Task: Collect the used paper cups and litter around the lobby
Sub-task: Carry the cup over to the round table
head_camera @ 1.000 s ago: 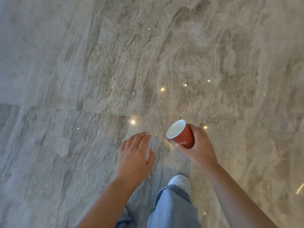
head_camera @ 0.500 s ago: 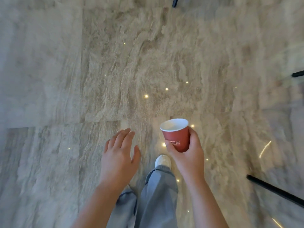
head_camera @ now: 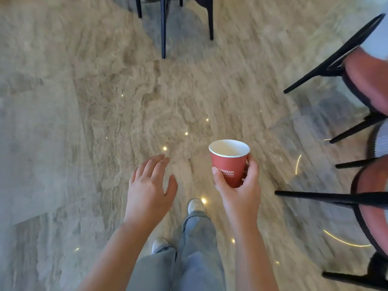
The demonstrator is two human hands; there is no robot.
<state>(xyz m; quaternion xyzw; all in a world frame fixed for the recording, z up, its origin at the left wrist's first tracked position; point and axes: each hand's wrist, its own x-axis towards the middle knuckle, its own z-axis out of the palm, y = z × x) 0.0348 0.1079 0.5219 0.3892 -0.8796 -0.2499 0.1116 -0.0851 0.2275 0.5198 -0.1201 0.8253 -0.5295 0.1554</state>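
Observation:
A red paper cup [head_camera: 228,163] with a white inside and white lettering is held upright in my right hand [head_camera: 241,190], fingers wrapped around its lower half. The cup looks empty from above. My left hand [head_camera: 150,189] hovers to the left of it at about the same height, palm down, fingers spread, holding nothing. Both hands are above a polished marble floor [head_camera: 84,122]. No other litter shows on the floor.
Dark chair legs [head_camera: 163,28] stand at the top centre. Two chairs with reddish seats and black legs [head_camera: 365,80] line the right edge, one leg [head_camera: 315,195] reaching close to my right hand. My grey trousers and white shoes [head_camera: 195,206] are below.
The cup has gone from tilted to upright in my right hand. The view has moved forward, bringing chairs into sight at the top and right. My left hand stayed open beside it.

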